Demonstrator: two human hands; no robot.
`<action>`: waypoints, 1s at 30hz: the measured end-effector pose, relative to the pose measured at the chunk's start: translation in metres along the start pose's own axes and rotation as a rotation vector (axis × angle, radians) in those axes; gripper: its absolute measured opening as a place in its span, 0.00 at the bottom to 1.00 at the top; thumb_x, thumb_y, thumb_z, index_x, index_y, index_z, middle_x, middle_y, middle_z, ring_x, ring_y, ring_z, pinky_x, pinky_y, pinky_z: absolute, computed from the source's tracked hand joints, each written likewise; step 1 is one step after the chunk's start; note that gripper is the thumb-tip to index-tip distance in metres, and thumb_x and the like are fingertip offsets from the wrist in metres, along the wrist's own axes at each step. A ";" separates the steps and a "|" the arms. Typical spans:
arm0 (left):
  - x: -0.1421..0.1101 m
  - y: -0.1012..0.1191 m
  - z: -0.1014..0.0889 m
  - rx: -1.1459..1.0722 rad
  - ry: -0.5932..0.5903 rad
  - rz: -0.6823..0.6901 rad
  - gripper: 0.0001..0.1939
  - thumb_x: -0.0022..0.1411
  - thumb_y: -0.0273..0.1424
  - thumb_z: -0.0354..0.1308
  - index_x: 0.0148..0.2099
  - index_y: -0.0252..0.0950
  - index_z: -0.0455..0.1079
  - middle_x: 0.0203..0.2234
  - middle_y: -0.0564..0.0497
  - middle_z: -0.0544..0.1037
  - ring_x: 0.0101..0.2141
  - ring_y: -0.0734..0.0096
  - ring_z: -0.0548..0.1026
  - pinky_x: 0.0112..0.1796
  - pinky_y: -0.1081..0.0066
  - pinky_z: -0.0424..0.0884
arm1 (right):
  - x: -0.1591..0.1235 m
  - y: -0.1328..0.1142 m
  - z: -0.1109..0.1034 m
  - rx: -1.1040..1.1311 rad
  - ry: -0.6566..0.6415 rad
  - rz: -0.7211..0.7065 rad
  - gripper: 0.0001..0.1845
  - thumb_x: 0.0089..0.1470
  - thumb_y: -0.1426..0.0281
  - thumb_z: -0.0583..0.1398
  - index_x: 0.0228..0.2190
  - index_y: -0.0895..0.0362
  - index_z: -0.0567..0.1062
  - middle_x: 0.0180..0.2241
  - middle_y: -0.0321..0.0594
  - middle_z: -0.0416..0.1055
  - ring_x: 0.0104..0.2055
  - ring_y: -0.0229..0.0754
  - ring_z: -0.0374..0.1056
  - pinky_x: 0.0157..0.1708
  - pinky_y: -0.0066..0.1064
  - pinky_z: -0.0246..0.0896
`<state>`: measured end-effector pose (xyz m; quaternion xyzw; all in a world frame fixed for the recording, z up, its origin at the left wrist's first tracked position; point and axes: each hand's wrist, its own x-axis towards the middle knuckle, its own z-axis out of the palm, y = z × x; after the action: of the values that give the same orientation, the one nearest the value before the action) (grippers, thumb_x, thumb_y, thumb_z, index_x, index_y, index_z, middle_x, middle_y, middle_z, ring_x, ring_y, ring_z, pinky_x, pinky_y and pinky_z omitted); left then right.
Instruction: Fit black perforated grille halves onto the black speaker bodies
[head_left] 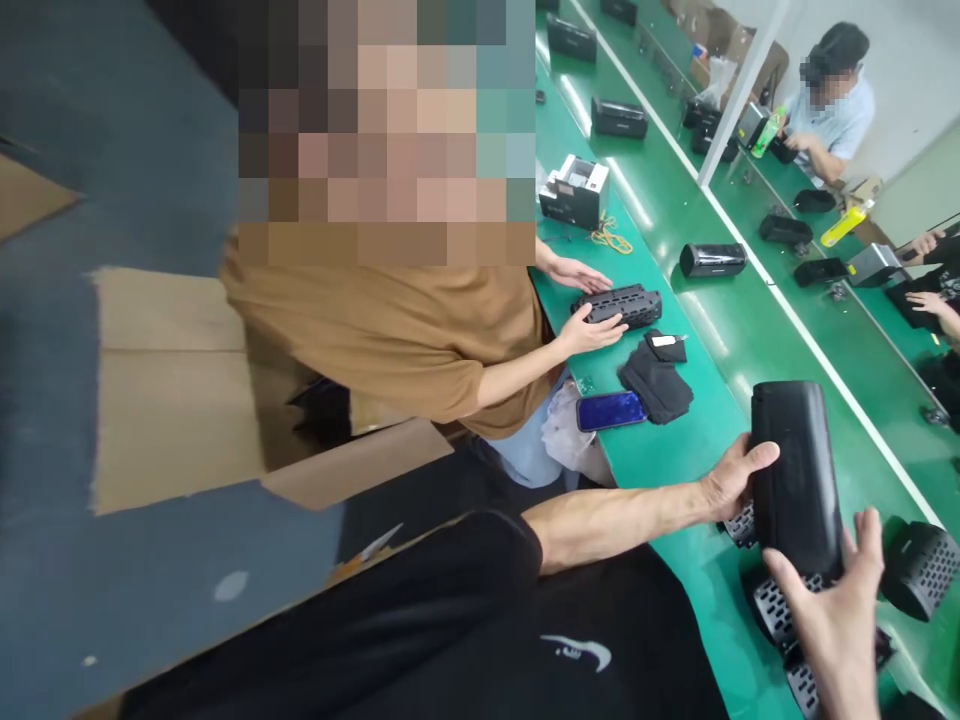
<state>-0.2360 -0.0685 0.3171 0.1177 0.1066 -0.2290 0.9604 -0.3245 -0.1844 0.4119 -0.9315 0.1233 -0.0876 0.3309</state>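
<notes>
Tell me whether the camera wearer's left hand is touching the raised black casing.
Touching. The head view shows it plainly: the left hand grips the side of the black casing, its thumb lying over the edge onto the front face.

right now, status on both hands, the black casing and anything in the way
Left hand gripping black casing at its side. Right hand spread at the casing's near end, contact unclear. Perforated black units close by.
</notes>
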 end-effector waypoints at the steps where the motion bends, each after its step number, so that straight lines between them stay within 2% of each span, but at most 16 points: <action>1: 0.002 0.001 0.002 0.005 0.012 0.017 0.45 0.35 0.51 0.85 0.51 0.36 0.72 0.37 0.47 0.81 0.34 0.64 0.78 0.41 0.63 0.76 | -0.010 0.001 0.010 -0.017 0.088 -0.014 0.77 0.40 0.35 0.73 0.77 0.57 0.50 0.75 0.62 0.48 0.72 0.75 0.57 0.69 0.68 0.52; 4: 0.004 0.002 0.006 0.030 0.032 0.029 0.42 0.39 0.50 0.84 0.50 0.38 0.71 0.38 0.48 0.81 0.36 0.62 0.79 0.44 0.60 0.77 | -0.016 0.002 0.031 -0.064 0.209 0.028 0.68 0.41 0.34 0.71 0.72 0.60 0.63 0.68 0.62 0.63 0.67 0.74 0.63 0.67 0.66 0.56; 7: 0.003 0.002 0.010 0.045 0.034 0.022 0.42 0.39 0.49 0.85 0.50 0.39 0.70 0.40 0.48 0.81 0.38 0.60 0.80 0.47 0.58 0.77 | -0.006 0.010 0.027 -0.069 0.197 0.091 0.62 0.41 0.35 0.70 0.68 0.58 0.69 0.63 0.58 0.70 0.64 0.72 0.66 0.65 0.64 0.59; 10: 0.000 0.003 0.013 0.057 0.048 0.017 0.45 0.35 0.48 0.86 0.51 0.41 0.69 0.42 0.48 0.81 0.41 0.60 0.81 0.51 0.56 0.77 | -0.005 0.022 0.018 -0.013 0.156 0.077 0.60 0.40 0.38 0.72 0.66 0.57 0.69 0.63 0.56 0.70 0.63 0.70 0.67 0.64 0.61 0.62; 12: -0.001 0.001 0.016 0.056 0.063 0.025 0.45 0.34 0.48 0.86 0.51 0.41 0.69 0.42 0.47 0.80 0.42 0.57 0.81 0.51 0.54 0.77 | -0.010 0.026 0.021 0.049 0.193 0.027 0.63 0.41 0.40 0.73 0.69 0.58 0.65 0.66 0.58 0.65 0.65 0.69 0.66 0.65 0.60 0.62; 15: 0.001 -0.009 0.018 0.037 0.082 0.047 0.45 0.32 0.49 0.86 0.50 0.44 0.69 0.42 0.46 0.80 0.44 0.51 0.81 0.50 0.51 0.78 | -0.017 0.024 0.040 0.087 0.371 -0.032 0.70 0.40 0.41 0.75 0.73 0.60 0.56 0.69 0.63 0.58 0.68 0.71 0.61 0.67 0.65 0.56; 18: 0.007 -0.009 0.017 0.081 0.053 0.042 0.46 0.30 0.50 0.86 0.50 0.47 0.70 0.46 0.44 0.79 0.48 0.46 0.80 0.49 0.50 0.77 | -0.016 0.020 0.051 0.062 0.540 0.013 0.63 0.40 0.40 0.75 0.67 0.61 0.65 0.64 0.62 0.64 0.64 0.71 0.64 0.66 0.66 0.58; 20: 0.013 0.008 0.015 0.183 -0.016 -0.014 0.46 0.30 0.53 0.84 0.51 0.46 0.71 0.50 0.41 0.78 0.52 0.41 0.79 0.50 0.49 0.77 | -0.016 0.020 0.043 0.077 0.550 0.047 0.58 0.41 0.40 0.75 0.64 0.60 0.70 0.62 0.60 0.66 0.62 0.70 0.66 0.64 0.65 0.60; 22: 0.022 0.040 0.015 0.352 -0.110 -0.044 0.47 0.32 0.52 0.84 0.55 0.47 0.73 0.58 0.39 0.76 0.59 0.38 0.75 0.53 0.47 0.75 | -0.019 0.023 0.025 0.089 0.498 0.066 0.59 0.39 0.40 0.75 0.64 0.59 0.71 0.61 0.59 0.66 0.62 0.71 0.65 0.64 0.66 0.59; 23: 0.026 0.059 0.017 0.451 -0.154 -0.018 0.49 0.33 0.49 0.84 0.58 0.48 0.73 0.63 0.41 0.73 0.63 0.38 0.71 0.56 0.46 0.74 | -0.022 0.025 0.014 0.091 0.473 0.072 0.60 0.38 0.39 0.75 0.63 0.59 0.71 0.61 0.58 0.66 0.62 0.72 0.65 0.64 0.68 0.58; 25: 0.034 0.096 0.024 0.689 -0.353 0.012 0.57 0.31 0.37 0.86 0.66 0.49 0.70 0.69 0.44 0.69 0.71 0.42 0.62 0.66 0.47 0.64 | -0.028 0.029 -0.006 0.085 0.412 0.068 0.61 0.36 0.38 0.76 0.63 0.59 0.72 0.61 0.58 0.66 0.62 0.75 0.65 0.63 0.71 0.57; 28: 0.040 0.131 0.035 0.893 -0.662 -0.031 0.54 0.38 0.34 0.83 0.68 0.48 0.70 0.69 0.48 0.70 0.71 0.46 0.64 0.68 0.51 0.62 | -0.032 0.030 -0.024 0.039 0.325 -0.002 0.59 0.39 0.40 0.76 0.64 0.56 0.71 0.62 0.57 0.67 0.64 0.75 0.64 0.66 0.71 0.54; 30: 0.039 0.135 0.039 0.928 -0.731 -0.016 0.48 0.44 0.35 0.81 0.68 0.48 0.72 0.67 0.49 0.72 0.67 0.49 0.69 0.66 0.55 0.66 | -0.031 0.026 -0.029 0.032 0.301 -0.029 0.57 0.41 0.41 0.76 0.65 0.56 0.70 0.63 0.57 0.67 0.64 0.74 0.64 0.66 0.70 0.54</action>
<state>-0.1331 0.0220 0.3679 0.4381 -0.3416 -0.2847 0.7812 -0.3655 -0.2123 0.4146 -0.9040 0.1569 -0.2331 0.3221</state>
